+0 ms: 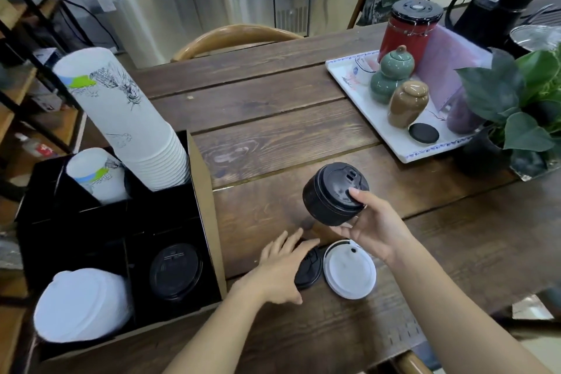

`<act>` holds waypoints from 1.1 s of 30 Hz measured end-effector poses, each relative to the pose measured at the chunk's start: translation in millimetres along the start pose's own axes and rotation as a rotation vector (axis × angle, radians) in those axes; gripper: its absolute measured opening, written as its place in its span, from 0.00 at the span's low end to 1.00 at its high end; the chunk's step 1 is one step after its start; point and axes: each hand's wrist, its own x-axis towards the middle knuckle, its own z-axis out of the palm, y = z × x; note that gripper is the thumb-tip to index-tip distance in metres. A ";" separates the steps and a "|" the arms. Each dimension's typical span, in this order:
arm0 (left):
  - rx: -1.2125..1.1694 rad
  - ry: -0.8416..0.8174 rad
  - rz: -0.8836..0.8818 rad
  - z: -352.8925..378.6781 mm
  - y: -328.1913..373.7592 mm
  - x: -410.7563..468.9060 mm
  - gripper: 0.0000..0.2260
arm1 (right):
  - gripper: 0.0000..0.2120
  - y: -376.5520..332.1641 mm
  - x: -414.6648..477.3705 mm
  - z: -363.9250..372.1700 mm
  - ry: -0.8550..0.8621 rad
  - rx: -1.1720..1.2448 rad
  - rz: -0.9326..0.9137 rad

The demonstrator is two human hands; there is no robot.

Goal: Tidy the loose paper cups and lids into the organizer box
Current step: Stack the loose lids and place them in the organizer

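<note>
I see a plank table (273, 118) with steel counters behind, and the organizer box (206, 197) at its left edge, left of both hands, holding cup stacks (127, 118), white lids (82, 307) and black lids (175, 271). My right hand (373, 228) is clamped around a black lid stack (334, 194), lifted off the wood. Just below that grip my left hand (279, 267) lies flat, fingers spread, on a loose black lid (309, 270), touching the loose white lids (349, 270) to its right.

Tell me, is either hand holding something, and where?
The right hand holds a stack of black lids, thumb on top, fingers underneath. The left hand rests on a black lid on the table, gripping nothing.
</note>
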 end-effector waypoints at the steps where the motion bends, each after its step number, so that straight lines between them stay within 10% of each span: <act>1: 0.047 0.039 0.017 4.0 -0.6 2.2 0.44 | 0.18 1.3 -1.3 -0.9 0.006 0.003 -0.001; 9: 0.184 0.319 -0.251 17.8 9.1 0.8 0.37 | 0.32 10.2 -11.9 -6.9 0.042 0.003 -0.008; 15: 0.047 0.355 -0.538 25.2 25.7 -1.0 0.48 | 0.18 13.6 -16.7 -5.5 0.056 -0.056 -0.008; 18: -0.242 0.295 -0.505 16.5 17.0 -12.8 0.50 | 0.18 13.2 -16.8 -6.6 0.069 -0.129 -0.021; 21: -0.787 0.645 -0.375 2.1 11.0 -30.8 0.27 | 0.20 12.7 -17.5 -5.2 0.031 -0.227 -0.016; 25: -1.392 0.681 -0.309 -18.6 13.4 -37.5 0.08 | 0.27 18.5 -13.4 1.5 -0.017 -0.346 0.001; 33: -1.400 0.488 -0.285 -21.4 6.0 -42.8 0.15 | 0.22 35.3 -10.2 16.5 -0.037 -0.528 0.029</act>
